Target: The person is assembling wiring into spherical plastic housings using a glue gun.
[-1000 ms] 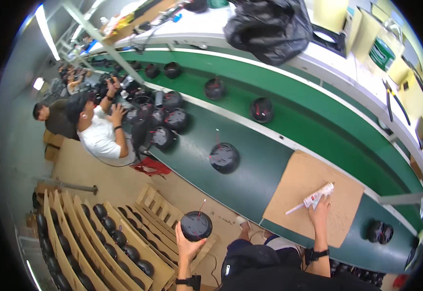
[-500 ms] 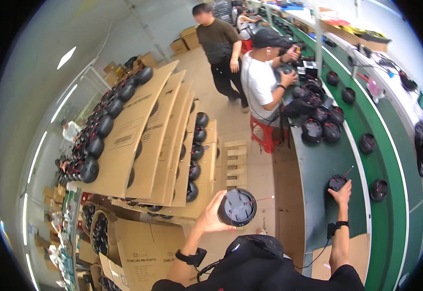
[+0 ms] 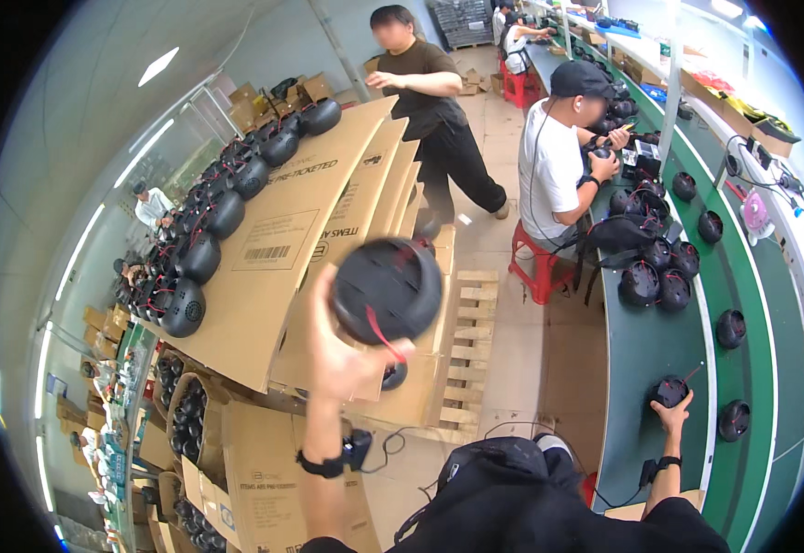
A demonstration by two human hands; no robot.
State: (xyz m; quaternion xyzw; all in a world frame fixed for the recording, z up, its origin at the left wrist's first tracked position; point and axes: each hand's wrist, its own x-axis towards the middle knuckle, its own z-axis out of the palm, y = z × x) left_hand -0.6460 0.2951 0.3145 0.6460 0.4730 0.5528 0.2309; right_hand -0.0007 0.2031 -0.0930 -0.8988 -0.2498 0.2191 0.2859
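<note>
My left hand is raised and clenched under a round black unit with a red strap, holding it up in front of the slanted cardboard sheets. Further left of that hand, rows of the same units already sit along the top sheet. My right hand reaches out to the green table and rests on a second black unit; I cannot tell whether the fingers have closed on it. More units lie on the table beyond that hand, near a seated person. I judge the work part done: many units stacked, one in hand, several left.
</note>
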